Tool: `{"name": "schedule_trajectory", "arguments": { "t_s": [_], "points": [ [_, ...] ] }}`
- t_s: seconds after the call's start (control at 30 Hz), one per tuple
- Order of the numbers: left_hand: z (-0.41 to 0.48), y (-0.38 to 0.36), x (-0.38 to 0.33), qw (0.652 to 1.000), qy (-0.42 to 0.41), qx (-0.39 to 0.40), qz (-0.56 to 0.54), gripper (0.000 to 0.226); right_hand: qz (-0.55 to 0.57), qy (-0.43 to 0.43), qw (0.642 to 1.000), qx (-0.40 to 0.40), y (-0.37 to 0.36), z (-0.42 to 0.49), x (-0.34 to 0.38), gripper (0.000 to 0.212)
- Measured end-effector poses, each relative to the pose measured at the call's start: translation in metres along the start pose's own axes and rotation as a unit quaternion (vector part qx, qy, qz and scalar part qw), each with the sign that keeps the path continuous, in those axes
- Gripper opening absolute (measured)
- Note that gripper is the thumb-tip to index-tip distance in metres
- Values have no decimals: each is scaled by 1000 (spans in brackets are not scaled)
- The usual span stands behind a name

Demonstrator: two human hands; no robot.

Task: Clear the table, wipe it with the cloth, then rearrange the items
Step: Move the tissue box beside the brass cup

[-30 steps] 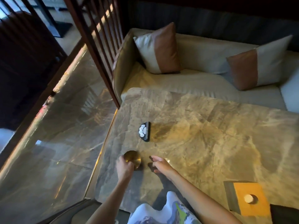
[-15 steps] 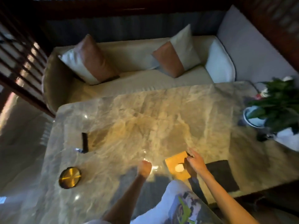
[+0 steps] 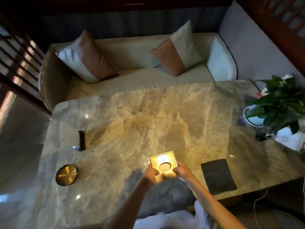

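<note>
The marble worktop [image 3: 165,116] carries a potted plant [image 3: 279,106] at the far right, a dark cloth [image 3: 218,176] near the front edge, a round brass dish [image 3: 66,174] at the left, and a black holder [image 3: 82,140] behind it. The yellow square tray [image 3: 165,163] sits front-centre. The left hand [image 3: 150,172] and right hand [image 3: 182,171] grip its 2 near corners, fingers closed on it. Judged step: rearranging. Next move calls for a level carry to its final position.
</note>
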State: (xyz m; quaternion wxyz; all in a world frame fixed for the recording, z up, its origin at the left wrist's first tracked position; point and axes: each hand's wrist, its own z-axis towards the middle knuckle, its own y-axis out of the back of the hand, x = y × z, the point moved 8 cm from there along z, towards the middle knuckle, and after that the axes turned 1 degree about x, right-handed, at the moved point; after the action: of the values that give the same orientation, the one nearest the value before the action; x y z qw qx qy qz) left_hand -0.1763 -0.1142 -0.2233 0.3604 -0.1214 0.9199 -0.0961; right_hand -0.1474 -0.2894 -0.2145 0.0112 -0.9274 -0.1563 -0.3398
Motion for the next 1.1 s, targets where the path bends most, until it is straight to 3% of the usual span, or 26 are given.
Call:
{"name": "schedule_trajectory", "arguments": {
  "t_s": [0.13,0.23,0.4,0.53,0.73,0.83,0.97,1.1],
  "points": [
    [-64,77,-41,997,-6,-83,-1,66,-68,48,994,65,-88,5,17,65],
    [-110,141,-46,996,-28,-76,-36,74,-99,65,988,99,-174,-32,54,60],
    [-201,244,-43,983,-31,-144,-113,65,-160,18,956,246,-317,-65,65,57],
    [-235,306,-28,972,-16,-192,-134,56,-211,-18,944,252,-384,-75,68,68],
    [-252,345,-16,973,7,-184,-142,60,-264,-16,930,255,-424,-79,67,77],
    [-252,347,-18,974,1,-174,-143,59,-282,-11,928,245,-427,-80,72,71],
    [-248,355,-8,967,20,-214,-136,45,-285,-19,924,253,-428,-85,73,71],
    [-248,359,-6,961,38,-240,-130,45,-292,-12,919,266,-429,-81,66,70]
  ]
}}
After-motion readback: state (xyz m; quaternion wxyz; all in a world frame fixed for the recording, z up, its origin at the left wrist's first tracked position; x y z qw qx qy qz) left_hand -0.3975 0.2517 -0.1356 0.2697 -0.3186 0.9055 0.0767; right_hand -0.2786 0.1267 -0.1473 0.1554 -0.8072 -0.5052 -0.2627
